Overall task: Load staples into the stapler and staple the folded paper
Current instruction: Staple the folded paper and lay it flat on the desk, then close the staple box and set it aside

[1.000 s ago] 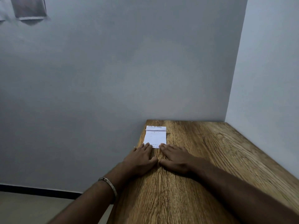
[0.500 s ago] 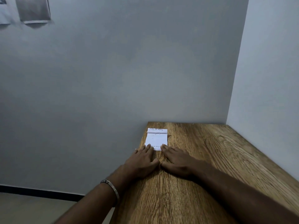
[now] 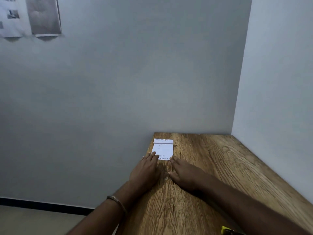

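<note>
Two walls fill most of the frame, meeting at upper right above a wooden table (image 3: 220,175) set into the corner at lower right. Both palms lie flat on it at centre frame: left hand (image 3: 145,172) and right hand (image 3: 183,173), fingers spread and grasping nothing, fingertips at the near edge of the folded paper (image 3: 163,150), probably pinning its crease. A yellow object (image 3: 226,230) peeks in at bottom right; no stapler is identifiable.

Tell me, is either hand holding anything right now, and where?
Nothing is gripped. Both hands lie flat on the wooden table; the left hand fingers overlap the folded paper at its near edge, the right hand beside it.
</note>
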Demonstrator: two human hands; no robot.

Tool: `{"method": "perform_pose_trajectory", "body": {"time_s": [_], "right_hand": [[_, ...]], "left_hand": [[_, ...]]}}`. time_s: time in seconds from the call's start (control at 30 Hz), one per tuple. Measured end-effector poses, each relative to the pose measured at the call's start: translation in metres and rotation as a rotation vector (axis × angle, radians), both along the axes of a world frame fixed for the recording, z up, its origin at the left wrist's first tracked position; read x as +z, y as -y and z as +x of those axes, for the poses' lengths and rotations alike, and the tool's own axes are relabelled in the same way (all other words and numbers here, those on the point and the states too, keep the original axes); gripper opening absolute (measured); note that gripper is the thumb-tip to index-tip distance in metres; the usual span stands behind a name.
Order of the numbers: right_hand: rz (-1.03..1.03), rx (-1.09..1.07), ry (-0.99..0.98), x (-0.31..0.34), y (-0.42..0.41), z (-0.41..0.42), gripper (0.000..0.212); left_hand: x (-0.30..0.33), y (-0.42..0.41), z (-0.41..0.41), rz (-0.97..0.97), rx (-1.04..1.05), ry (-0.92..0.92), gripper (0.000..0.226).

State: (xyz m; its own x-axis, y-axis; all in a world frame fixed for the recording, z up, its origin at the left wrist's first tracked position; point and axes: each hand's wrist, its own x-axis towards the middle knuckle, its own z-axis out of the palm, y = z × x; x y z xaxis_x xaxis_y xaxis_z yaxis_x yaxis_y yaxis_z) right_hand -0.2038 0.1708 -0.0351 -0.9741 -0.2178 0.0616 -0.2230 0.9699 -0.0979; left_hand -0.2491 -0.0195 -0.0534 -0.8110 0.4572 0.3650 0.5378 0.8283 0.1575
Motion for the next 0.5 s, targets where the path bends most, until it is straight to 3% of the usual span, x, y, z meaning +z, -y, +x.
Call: {"method": "perform_pose_trajectory", "body": {"time_s": [0.23, 0.5], "right_hand": [[-0.047, 0.046, -0.069, 0.035, 0.01, 0.069, 0.05], [-0.288, 0.087, -0.209, 0.053, 0.005, 0.178, 0.045]], "left_hand": [[0.003, 0.01, 0.07, 0.008, -0.024, -0.085, 0.047], [0.015, 0.02, 0.164, 0.023, -0.141, -0.038, 0.047]]}}
